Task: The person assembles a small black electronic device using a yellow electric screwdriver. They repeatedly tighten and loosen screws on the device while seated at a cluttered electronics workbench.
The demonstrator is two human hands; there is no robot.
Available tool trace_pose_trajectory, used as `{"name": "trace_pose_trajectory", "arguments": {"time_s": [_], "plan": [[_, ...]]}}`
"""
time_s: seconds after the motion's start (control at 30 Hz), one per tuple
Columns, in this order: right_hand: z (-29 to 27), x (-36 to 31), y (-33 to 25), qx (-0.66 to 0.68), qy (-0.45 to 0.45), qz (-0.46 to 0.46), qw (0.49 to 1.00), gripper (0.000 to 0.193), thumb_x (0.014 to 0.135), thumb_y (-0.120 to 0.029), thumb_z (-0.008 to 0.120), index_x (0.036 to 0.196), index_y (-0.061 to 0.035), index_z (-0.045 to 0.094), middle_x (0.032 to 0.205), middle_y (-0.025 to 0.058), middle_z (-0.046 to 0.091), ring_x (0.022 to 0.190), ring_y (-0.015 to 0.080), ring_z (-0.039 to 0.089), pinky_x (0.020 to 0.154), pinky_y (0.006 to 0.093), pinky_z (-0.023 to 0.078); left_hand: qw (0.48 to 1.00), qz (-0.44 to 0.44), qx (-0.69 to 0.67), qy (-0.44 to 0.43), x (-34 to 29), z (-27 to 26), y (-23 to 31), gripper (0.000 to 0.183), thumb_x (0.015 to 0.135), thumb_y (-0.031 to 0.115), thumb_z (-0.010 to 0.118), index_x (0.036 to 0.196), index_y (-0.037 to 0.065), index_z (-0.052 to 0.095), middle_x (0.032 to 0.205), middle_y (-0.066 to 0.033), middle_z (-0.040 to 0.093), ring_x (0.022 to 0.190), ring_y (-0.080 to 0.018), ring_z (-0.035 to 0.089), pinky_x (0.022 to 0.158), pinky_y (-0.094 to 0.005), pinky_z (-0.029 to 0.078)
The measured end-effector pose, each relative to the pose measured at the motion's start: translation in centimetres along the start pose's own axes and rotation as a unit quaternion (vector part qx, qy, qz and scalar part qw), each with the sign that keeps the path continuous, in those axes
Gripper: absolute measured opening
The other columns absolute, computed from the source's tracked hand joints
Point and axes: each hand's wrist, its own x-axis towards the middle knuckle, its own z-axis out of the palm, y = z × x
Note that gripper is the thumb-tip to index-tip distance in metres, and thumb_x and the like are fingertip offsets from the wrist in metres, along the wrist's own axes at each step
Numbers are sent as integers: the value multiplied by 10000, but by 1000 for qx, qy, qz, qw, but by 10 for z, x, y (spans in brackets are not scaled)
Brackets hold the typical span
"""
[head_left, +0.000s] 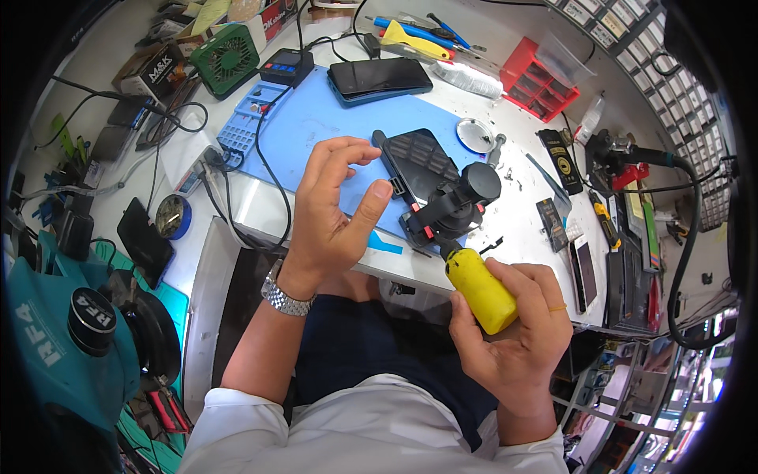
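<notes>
So, your right hand [521,336]'s wrapped round the yellow cylinder [483,292]; your left hand [330,213]'s loosely spread, empty, beside the phone [418,162] centre-right. Looks already fitted with its black clamp [442,212], glass unlifted (what's left? can't tell).

There is one yellow cylinder [483,292], one wristwatch [286,291] and one green fan [227,60].

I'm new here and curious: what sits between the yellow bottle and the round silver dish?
The head view shows a black clamp with a round knob between the yellow bottle and the silver dish.
</notes>
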Motion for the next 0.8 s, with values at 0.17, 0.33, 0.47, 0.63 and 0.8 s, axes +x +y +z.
{"name": "trace_pose_trajectory", "arguments": {"time_s": [0.17, 0.33, 0.47, 0.63, 0.8], "plan": [[6, 1, 3, 1, 11, -1, 1000, 432, 806, 13, 919, 1210, 70, 779, 1023, 193, 747, 891, 285, 756, 797, 353, 604, 1000, 2, -8, 14, 0, 2, 2, 353, 1077, 202, 735, 1361, -7, 737, 1421, -192, 716, 1218, -285, 693, 1023, -388, 547], [9, 5, 7, -19, 3, -25, 1000, 478, 823, -22, 965, 1256, 46, 775, 1068, 195, 758, 879, 307, 783, 768, 385, 643, 1000, -8, -16, 19, -1, 1, 2, 338, 1080, 163, 711, 1371, -6, 740, 1419, -191, 713, 1208, -285, 692, 1023, -394, 547], [12, 6, 9, -18, 5, -24, 1000, 462, 829, -18, 955, 1250, 49, 775, 1060, 202, 771, 878, 317, 780, 777, 394, 640, 1000, 8, -20, 18, 0, 0, -1, 325, 1070, 152, 729, 1350, -12, 739, 1396, -207, 678, 1211, -333, 713, 1060, -444, 577], [13, 6, 8, -9, 7, -8, 1000, 407, 838, 4, 911, 1215, 79, 777, 1022, 191, 739, 885, 277, 743, 799, 355, 585, 999, 8, -22, 23, -1, 0, 0, 314, 1065, 132, 725, 1339, -21, 737, 1377, -217, 681, 1204, -340, 711, 1071, -444, 575], [10, 6, 6, -5, 9, -3, 1000, 390, 837, 3, 907, 1197, 80, 781, 1011, 192, 743, 873, 274, 747, 793, 349, 587, 1000, 9, -13, 25, 0, -1, 0, 315, 1061, 127, 725, 1341, -16, 736, 1380, -216, 682, 1199, -338, 714, 1067, -447, 577]]}}
